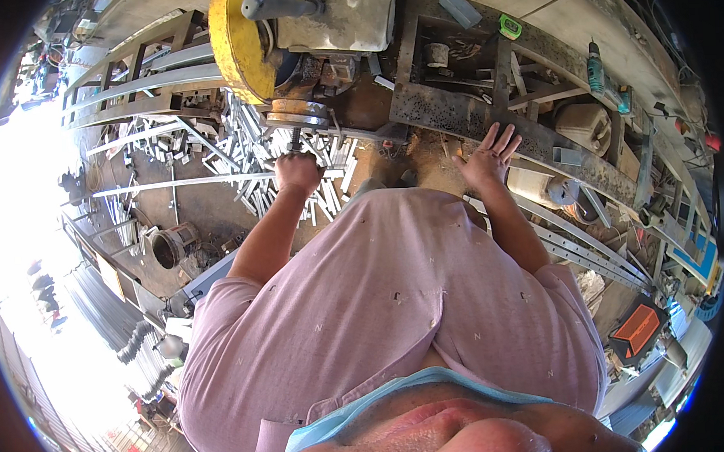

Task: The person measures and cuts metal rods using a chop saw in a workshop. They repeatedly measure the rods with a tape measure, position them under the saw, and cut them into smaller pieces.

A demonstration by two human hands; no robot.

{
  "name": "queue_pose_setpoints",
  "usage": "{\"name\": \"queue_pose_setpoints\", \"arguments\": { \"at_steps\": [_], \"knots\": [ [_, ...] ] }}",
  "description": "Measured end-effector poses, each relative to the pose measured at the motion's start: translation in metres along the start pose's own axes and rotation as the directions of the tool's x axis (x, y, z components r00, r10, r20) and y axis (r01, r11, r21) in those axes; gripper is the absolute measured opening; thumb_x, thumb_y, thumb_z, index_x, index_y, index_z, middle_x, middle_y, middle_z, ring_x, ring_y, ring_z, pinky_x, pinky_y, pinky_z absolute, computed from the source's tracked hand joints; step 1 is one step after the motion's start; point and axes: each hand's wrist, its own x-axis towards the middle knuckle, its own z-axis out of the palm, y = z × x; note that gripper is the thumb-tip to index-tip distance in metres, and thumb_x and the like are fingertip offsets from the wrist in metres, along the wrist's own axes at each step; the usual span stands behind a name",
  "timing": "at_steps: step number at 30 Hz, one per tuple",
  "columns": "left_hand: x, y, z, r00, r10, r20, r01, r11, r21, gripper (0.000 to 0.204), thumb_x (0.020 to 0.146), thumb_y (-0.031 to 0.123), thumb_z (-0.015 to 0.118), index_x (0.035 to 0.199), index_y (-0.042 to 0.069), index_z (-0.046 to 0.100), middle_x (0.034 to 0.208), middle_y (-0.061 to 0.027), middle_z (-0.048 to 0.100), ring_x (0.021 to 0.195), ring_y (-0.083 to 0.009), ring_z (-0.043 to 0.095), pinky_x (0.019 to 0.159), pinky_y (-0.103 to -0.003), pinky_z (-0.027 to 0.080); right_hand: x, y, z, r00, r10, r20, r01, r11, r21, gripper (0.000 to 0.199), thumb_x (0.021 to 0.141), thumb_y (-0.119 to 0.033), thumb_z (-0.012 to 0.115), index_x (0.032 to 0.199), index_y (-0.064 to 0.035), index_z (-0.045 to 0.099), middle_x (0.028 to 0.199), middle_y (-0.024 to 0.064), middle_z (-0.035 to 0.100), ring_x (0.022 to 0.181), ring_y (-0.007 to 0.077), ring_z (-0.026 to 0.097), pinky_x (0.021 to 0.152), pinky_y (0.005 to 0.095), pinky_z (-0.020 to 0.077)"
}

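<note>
My left hand (297, 172) is closed in a fist at the near end of a threaded clamp screw (294, 142); its handle is hidden in my fingers. The screw belongs to the vise (296, 112) of a cut-off saw with a yellow blade guard (238, 45) and a grey handle (276, 5). A long thin metal strip (190, 182) passes at my left hand; whether I touch it I cannot tell. With fingers spread, my right hand (491, 157) rests on the near edge of the dark steel bench frame (454, 113), holding nothing.
Many cut metal pieces (249, 142) lie heaped on the floor beyond my left hand. A tape measure (510, 27) and a cordless drill (595, 69) lie on the far right of the bench. A bucket (173, 246) stands left, an orange-and-black machine (637, 331) at right.
</note>
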Motion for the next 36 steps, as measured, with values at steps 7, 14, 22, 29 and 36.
{"name": "queue_pose_setpoints", "arguments": {
  "at_steps": [7,14,22,29,36],
  "knots": [
    [0.0009,0.0015,-0.0057,0.995,-0.019,0.101,0.020,1.000,0.000,0.045,0.098,0.059,0.062,0.108,0.019,0.080,0.112,-0.0048,0.079,0.111,-0.0241,0.074,0.095,-0.042,0.055,-0.0017,0.0004,-0.0013,1.000,-0.014,-0.008,0.014,1.000,0.020,0.138,0.085,-0.066,0.076,0.166,0.0011,-0.013,0.169,0.0340,-0.024,0.154,0.0589,-0.023,0.129,0.0621,-0.0021],
    [0.0018,0.0008,-0.0035,0.995,-0.013,0.098,0.012,1.000,0.012,0.045,0.098,0.059,0.063,0.108,0.019,0.080,0.112,-0.0044,0.079,0.109,-0.0236,0.074,0.093,-0.041,0.055,-0.0001,0.0019,-0.0007,1.000,-0.020,0.013,0.019,0.999,0.037,0.137,0.085,-0.068,0.075,0.167,0.0012,-0.011,0.168,0.0360,-0.025,0.153,0.0597,-0.024,0.128,0.0636,-0.0009],
    [0.0021,-0.0006,0.0013,0.998,-0.009,0.056,0.009,1.000,0.003,0.043,0.096,0.059,0.064,0.104,0.019,0.081,0.107,-0.0045,0.079,0.105,-0.0236,0.074,0.092,-0.042,0.056,0.0006,0.0014,-0.0001,1.000,-0.027,0.011,0.027,1.000,-0.008,0.138,0.086,-0.069,0.073,0.165,0.0057,-0.011,0.167,0.0382,-0.024,0.153,0.0606,-0.025,0.127,0.0632,-0.0083],
    [0.0027,0.0014,-0.0011,0.995,-0.026,0.101,0.025,1.000,0.007,0.045,0.098,0.059,0.063,0.109,0.019,0.080,0.112,-0.0052,0.080,0.110,-0.0242,0.074,0.095,-0.043,0.054,0.0009,0.0023,0.0008,1.000,-0.025,0.010,0.026,1.000,-0.004,0.138,0.086,-0.069,0.073,0.165,0.0038,-0.013,0.168,0.0365,-0.025,0.153,0.0607,-0.024,0.128,0.0626,-0.0068],
    [0.0014,0.0010,0.0031,0.999,-0.031,0.010,0.031,0.999,-0.012,0.040,0.093,0.057,0.068,0.095,0.019,0.081,0.098,-0.0050,0.079,0.097,-0.0239,0.075,0.088,-0.042,0.056,0.0010,0.0031,0.0026,1.000,-0.012,0.002,0.012,0.999,0.043,0.138,0.085,-0.066,0.077,0.166,-0.0010,-0.015,0.169,0.0330,-0.026,0.155,0.0580,-0.023,0.129,0.0625,0.0041]
  ]
}}
